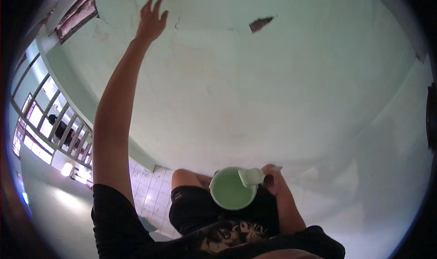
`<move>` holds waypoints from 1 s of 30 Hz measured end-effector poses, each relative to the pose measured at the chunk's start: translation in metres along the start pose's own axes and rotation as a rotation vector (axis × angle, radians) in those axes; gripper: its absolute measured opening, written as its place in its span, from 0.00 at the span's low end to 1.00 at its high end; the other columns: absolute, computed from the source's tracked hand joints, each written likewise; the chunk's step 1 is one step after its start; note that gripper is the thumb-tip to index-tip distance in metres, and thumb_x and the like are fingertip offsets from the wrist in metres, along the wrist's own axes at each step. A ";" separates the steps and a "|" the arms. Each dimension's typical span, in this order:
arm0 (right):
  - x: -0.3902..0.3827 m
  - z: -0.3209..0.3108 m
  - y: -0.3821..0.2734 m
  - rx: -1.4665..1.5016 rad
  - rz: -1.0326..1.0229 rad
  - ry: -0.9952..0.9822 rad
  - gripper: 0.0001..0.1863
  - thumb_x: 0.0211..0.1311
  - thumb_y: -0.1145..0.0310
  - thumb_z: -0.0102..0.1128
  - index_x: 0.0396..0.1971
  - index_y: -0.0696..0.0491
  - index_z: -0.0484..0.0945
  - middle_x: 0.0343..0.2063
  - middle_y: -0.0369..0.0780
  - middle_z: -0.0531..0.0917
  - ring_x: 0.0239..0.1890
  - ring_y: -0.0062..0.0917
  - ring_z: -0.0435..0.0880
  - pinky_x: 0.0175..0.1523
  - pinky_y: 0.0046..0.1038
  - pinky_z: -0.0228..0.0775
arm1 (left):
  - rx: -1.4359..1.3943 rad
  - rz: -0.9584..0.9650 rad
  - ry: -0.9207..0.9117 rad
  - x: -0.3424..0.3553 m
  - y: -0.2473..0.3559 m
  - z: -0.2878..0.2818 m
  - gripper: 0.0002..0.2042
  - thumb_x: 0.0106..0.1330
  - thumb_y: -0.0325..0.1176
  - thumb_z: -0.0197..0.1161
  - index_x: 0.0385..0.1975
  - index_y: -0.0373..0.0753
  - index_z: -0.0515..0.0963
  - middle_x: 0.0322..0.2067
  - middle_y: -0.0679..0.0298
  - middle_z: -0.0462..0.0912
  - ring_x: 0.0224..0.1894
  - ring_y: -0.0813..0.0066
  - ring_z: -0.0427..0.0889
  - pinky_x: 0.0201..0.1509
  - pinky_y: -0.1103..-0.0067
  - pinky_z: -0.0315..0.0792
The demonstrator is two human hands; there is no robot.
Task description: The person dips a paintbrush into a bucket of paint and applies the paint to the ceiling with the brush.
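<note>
High against the pale green wall (pixel 291 90), my left hand (pixel 152 21) is raised at arm's length with its fingers apart and nothing in it. Whether the fingertips touch the wall, I cannot tell. Down in front of my body, my right hand (pixel 272 173) is closed round what looks like a wide paintbrush (pixel 250 177). Its pale, blocky head reaches over the right rim of a round bucket (pixel 216 201). Inside the bucket is pale green paint (pixel 231 191). What supports the bucket is hidden.
A patch of broken plaster (pixel 260 24) shows dark on the wall. To the left, beyond a railing (pixel 68 127), a person in dark clothing (pixel 63 130) is near bright windows (pixel 37 148). Pale floor tiles (pixel 150 190) lie below me. A brown-framed opening (pixel 78 16) is at upper left.
</note>
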State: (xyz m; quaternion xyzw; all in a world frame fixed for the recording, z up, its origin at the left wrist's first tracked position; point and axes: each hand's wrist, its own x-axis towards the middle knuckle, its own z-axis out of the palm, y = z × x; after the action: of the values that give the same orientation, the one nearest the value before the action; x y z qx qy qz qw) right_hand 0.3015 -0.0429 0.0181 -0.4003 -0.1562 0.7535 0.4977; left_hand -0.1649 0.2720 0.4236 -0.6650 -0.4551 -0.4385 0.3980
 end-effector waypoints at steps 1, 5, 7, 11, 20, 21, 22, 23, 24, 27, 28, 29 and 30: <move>0.008 -0.017 0.001 0.127 -0.021 -0.083 0.13 0.52 0.68 0.61 0.39 0.52 0.74 0.37 0.39 0.80 0.38 0.31 0.79 0.36 0.33 0.75 | 0.011 -0.021 -0.027 0.010 0.005 0.004 0.27 0.66 0.42 0.53 0.64 0.49 0.57 0.67 0.56 0.50 0.66 0.51 0.52 0.65 0.62 0.59; 0.028 0.008 -0.006 0.297 0.038 -0.218 0.17 0.58 0.62 0.53 0.44 0.58 0.72 0.41 0.43 0.78 0.40 0.34 0.80 0.37 0.29 0.80 | -0.075 -0.137 -0.172 0.039 -0.034 0.008 0.32 0.66 0.54 0.47 0.68 0.57 0.47 0.70 0.66 0.40 0.68 0.51 0.48 0.60 0.46 0.60; 0.017 0.019 -0.033 0.264 -0.088 -0.254 0.16 0.61 0.64 0.52 0.44 0.59 0.72 0.40 0.43 0.80 0.38 0.32 0.82 0.39 0.30 0.82 | 0.007 -0.366 -0.384 0.038 0.034 0.013 0.38 0.61 0.64 0.46 0.69 0.59 0.42 0.71 0.67 0.37 0.69 0.53 0.47 0.57 0.38 0.58; 0.024 0.063 -0.088 0.229 -0.168 -0.266 0.12 0.62 0.69 0.52 0.43 0.58 0.72 0.39 0.42 0.81 0.38 0.29 0.83 0.40 0.31 0.81 | -0.035 -0.428 -0.432 0.050 0.053 -0.036 0.37 0.62 0.62 0.47 0.69 0.59 0.44 0.70 0.65 0.38 0.69 0.54 0.46 0.57 0.39 0.59; -0.029 0.329 -0.289 -0.949 -1.413 -0.140 0.12 0.56 0.73 0.62 0.41 0.58 0.77 0.45 0.40 0.79 0.45 0.23 0.79 0.48 0.26 0.73 | -0.031 -0.402 -0.266 0.050 0.015 -0.001 0.32 0.64 0.54 0.49 0.67 0.59 0.48 0.69 0.55 0.42 0.65 0.31 0.49 0.60 0.50 0.65; -0.029 0.351 -0.313 -1.135 -1.639 -0.037 0.08 0.56 0.74 0.63 0.36 0.57 0.79 0.41 0.39 0.80 0.39 0.21 0.80 0.44 0.22 0.73 | -0.053 -0.444 -0.298 0.056 0.023 -0.007 0.32 0.64 0.55 0.49 0.67 0.59 0.48 0.69 0.55 0.42 0.64 0.30 0.49 0.59 0.50 0.65; -0.020 0.379 -0.329 -1.023 -2.037 -0.262 0.10 0.53 0.76 0.63 0.37 0.56 0.79 0.36 0.40 0.80 0.35 0.23 0.81 0.41 0.21 0.72 | -0.076 -0.484 -0.330 0.061 0.031 -0.009 0.33 0.64 0.56 0.48 0.67 0.59 0.48 0.69 0.55 0.41 0.64 0.30 0.50 0.59 0.50 0.65; -0.021 0.408 -0.338 -1.185 -2.170 -0.227 0.14 0.49 0.78 0.64 0.39 0.56 0.79 0.36 0.40 0.79 0.36 0.26 0.80 0.42 0.22 0.73 | -0.070 -0.491 -0.333 0.060 0.030 -0.010 0.33 0.64 0.56 0.48 0.67 0.59 0.48 0.69 0.55 0.41 0.64 0.30 0.50 0.59 0.50 0.65; -0.027 0.432 -0.347 -1.358 -2.299 -0.179 0.18 0.45 0.79 0.65 0.41 0.56 0.78 0.37 0.39 0.78 0.37 0.28 0.80 0.44 0.23 0.73 | -0.047 -0.478 -0.336 0.058 0.033 -0.008 0.33 0.65 0.57 0.47 0.68 0.55 0.47 0.67 0.48 0.42 0.65 0.33 0.48 0.64 0.51 0.54; -0.023 0.483 -0.361 -1.657 -2.599 -0.002 0.26 0.39 0.78 0.67 0.45 0.54 0.76 0.41 0.38 0.76 0.44 0.31 0.76 0.49 0.27 0.73 | -0.013 -0.431 -0.290 0.049 0.025 0.000 0.36 0.65 0.61 0.44 0.68 0.50 0.46 0.66 0.40 0.42 0.67 0.35 0.46 0.69 0.52 0.43; -0.022 0.497 -0.360 -1.762 -2.594 0.003 0.28 0.38 0.77 0.67 0.47 0.54 0.75 0.43 0.37 0.75 0.46 0.30 0.75 0.50 0.29 0.72 | -0.004 -0.396 -0.244 0.045 0.018 0.003 0.37 0.64 0.62 0.43 0.68 0.49 0.46 0.66 0.39 0.41 0.67 0.34 0.45 0.69 0.51 0.42; -0.020 0.506 -0.364 -1.880 -2.583 0.019 0.30 0.37 0.77 0.66 0.48 0.53 0.74 0.44 0.36 0.74 0.48 0.30 0.74 0.52 0.30 0.71 | -0.007 -0.397 -0.242 0.047 0.019 0.006 0.37 0.64 0.62 0.43 0.68 0.49 0.46 0.66 0.39 0.41 0.67 0.34 0.45 0.69 0.51 0.42; -0.015 0.513 -0.369 -1.877 -2.583 0.013 0.30 0.37 0.77 0.66 0.48 0.53 0.74 0.44 0.36 0.74 0.48 0.30 0.74 0.52 0.30 0.71 | -0.025 -0.439 -0.268 0.047 0.020 0.007 0.37 0.62 0.64 0.45 0.68 0.54 0.45 0.68 0.48 0.37 0.67 0.32 0.41 0.64 0.48 0.52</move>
State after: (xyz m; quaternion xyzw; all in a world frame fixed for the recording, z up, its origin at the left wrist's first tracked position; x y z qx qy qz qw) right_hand 0.1454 0.1960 0.5821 0.1591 0.7605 0.5152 -0.3618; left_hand -0.1348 0.2850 0.4638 -0.6070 -0.6319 -0.4281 0.2213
